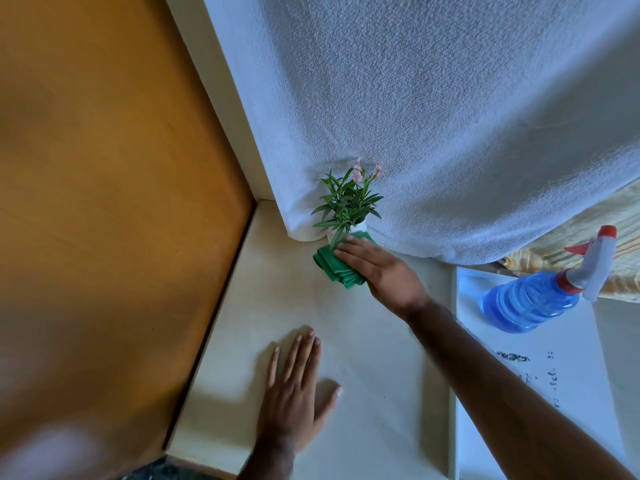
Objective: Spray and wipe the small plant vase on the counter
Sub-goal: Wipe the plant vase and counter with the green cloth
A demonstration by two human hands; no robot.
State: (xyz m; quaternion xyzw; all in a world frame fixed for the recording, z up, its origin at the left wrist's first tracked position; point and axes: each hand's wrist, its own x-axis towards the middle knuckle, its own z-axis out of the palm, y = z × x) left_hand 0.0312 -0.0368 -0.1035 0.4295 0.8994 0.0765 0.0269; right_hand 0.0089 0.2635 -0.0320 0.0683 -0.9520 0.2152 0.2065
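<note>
Wiping: right hand (377,271), fingers flat, presses cloth (332,268) on vase (358,226); left hand (298,386) lies splayed at its six o'clock; next, circle the vase.

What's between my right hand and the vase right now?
The green cloth. In the head view it lies under the right hand, bunched against the base of the vase.

The left hand (294,386) and right hand (381,268) are bare, as are both forearms; the fingernails are trimmed short.

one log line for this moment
phase: wiping; right hand presses green cloth at vase base; left hand flat on counter; spray bottle unheld, right
</note>
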